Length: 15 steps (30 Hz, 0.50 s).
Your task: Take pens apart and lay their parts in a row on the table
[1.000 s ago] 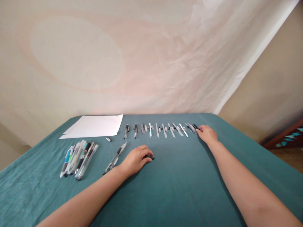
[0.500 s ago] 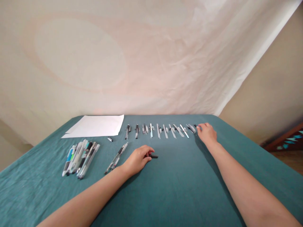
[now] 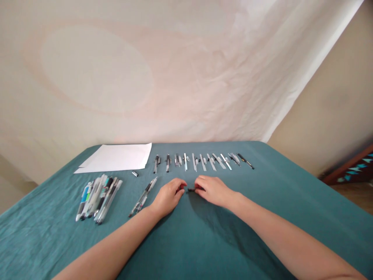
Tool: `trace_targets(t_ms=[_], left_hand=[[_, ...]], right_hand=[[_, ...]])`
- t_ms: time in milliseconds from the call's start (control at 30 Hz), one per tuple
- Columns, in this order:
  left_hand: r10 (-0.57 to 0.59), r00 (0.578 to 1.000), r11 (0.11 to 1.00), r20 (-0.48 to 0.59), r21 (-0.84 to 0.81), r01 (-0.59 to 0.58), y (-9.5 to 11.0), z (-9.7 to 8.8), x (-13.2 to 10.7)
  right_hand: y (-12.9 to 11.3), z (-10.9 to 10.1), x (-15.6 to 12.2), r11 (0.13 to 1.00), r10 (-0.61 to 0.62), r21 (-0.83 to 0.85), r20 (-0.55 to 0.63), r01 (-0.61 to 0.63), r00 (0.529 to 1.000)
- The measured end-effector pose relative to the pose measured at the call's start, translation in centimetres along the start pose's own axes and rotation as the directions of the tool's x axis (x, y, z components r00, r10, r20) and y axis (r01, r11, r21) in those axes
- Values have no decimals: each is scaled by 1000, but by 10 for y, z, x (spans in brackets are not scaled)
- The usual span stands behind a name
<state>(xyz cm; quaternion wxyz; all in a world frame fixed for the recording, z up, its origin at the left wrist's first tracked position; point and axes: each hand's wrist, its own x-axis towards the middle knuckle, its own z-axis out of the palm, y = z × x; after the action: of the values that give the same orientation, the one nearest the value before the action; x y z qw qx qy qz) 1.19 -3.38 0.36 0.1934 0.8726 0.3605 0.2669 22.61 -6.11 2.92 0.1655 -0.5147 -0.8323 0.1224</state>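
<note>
My right hand (image 3: 214, 190) is closed on a short dark pen cap (image 3: 191, 190), which sticks out to the left of its fingertips just over the cloth. Facing it, my left hand (image 3: 169, 195) rests low at the table, thumb and curled fingers slightly apart, with nothing visible between them. Two pens (image 3: 142, 197) lie side by side to the left of that hand. Beyond both hands runs a row of pen parts and pens, ending on the right with a dark pen (image 3: 246, 160).
A bunch of several pens (image 3: 99, 198) lies at the left on the green tablecloth (image 3: 180, 249). White paper sheets (image 3: 116, 157) lie at the back left, with a small silver-black cap (image 3: 135, 174) near them. A pale sheet of fabric (image 3: 186, 70) hangs behind the table.
My right hand has left the dark pen at the row's right end and moved left to the middle. The dark cap has passed from my left hand to my right.
</note>
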Motion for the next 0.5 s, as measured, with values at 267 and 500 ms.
trace_targets(t_ms=[267, 500], left_hand=[[10, 998, 1000, 61, 28, -12, -1, -2, 0], [17, 997, 999, 77, 39, -20, 0, -2, 2]], right_hand=[[190, -64, -29, 754, 610, 187, -557, -630, 564], [284, -57, -64, 492, 773, 199, -548, -847, 320]])
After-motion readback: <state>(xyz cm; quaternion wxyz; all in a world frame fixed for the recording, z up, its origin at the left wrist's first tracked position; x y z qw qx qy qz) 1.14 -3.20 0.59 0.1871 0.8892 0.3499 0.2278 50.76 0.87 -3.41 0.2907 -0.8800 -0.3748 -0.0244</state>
